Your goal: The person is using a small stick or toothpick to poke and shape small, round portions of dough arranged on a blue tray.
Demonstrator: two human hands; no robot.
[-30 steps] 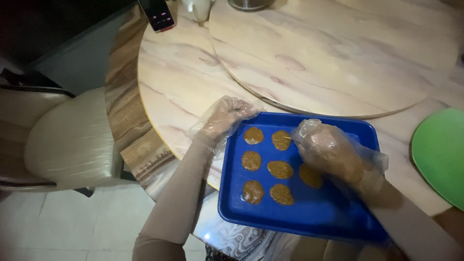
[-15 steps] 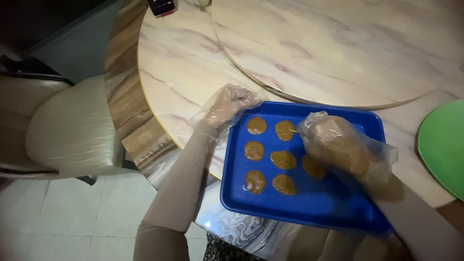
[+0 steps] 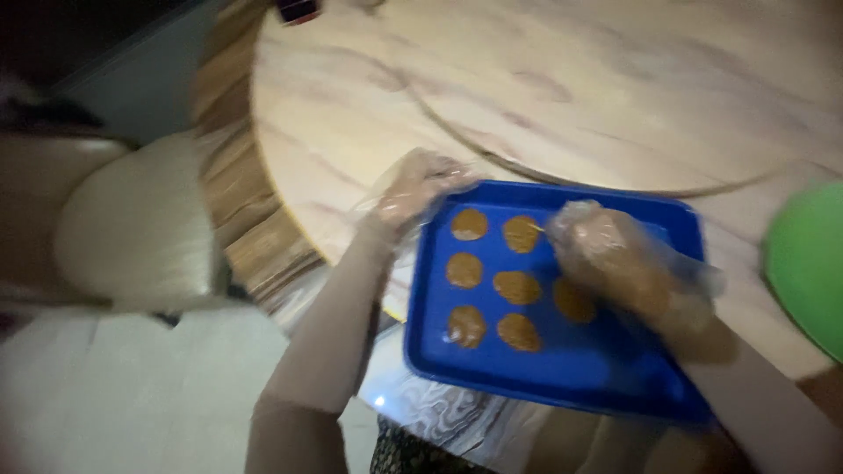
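While gloved left hand [image 3: 413,189] gripped blue tray [image 3: 562,386] corner, right hand [image 3: 615,263] (fingers curled, contents unclear) over 7 soft, fragile patties [image 3: 518,287]; judged best lifted underneath.

I see a bright blue tray [image 3: 562,377] holding golden-brown flat patties [image 3: 518,287]. My left hand [image 3: 413,189] and right hand [image 3: 615,263] wear clear, glossy plastic gloves. The round table [image 3: 615,88] is pale beige marble with brownish veins. At the right edge sits a vivid green plate [image 3: 808,263]; at left, a cream chair [image 3: 132,228].
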